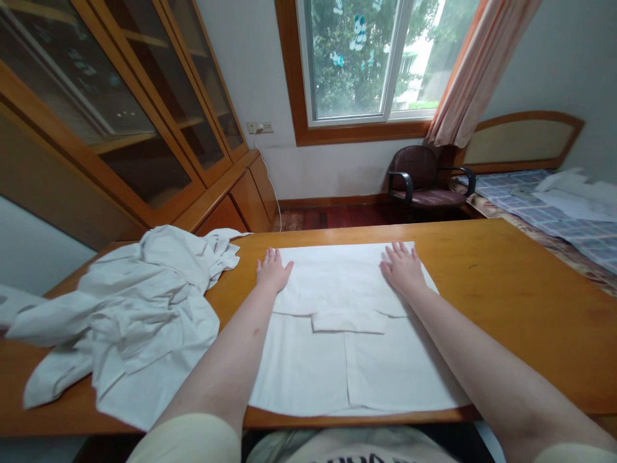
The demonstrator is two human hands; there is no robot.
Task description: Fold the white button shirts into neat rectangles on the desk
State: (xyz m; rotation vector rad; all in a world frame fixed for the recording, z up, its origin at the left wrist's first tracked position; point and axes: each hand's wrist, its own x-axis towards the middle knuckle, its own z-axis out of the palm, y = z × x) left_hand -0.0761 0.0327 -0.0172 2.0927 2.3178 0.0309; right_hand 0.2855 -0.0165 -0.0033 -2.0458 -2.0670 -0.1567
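A white garment (308,360), which looks like a shirt, lies folded and flat on the wooden table in front of me. A narrow belt-like or collar-like band (348,321) crosses its middle, and a vertical seam runs down its near half. Flat on its far left corner rests my left hand (274,271), fingers stretched out and pointing away from me. My right hand (403,267) presses on the far right corner, its fingers spread. Neither hand grips anything. Left of my left arm lies a crumpled heap of white cloth (159,302).
The wooden table (520,308) extends to the right of the garment. Beyond it stand a dark red armchair (424,177) and a bed (535,199) with a plaid cover. A glass-fronted cabinet (187,173) rises at the left, with a window (366,64) at the back.
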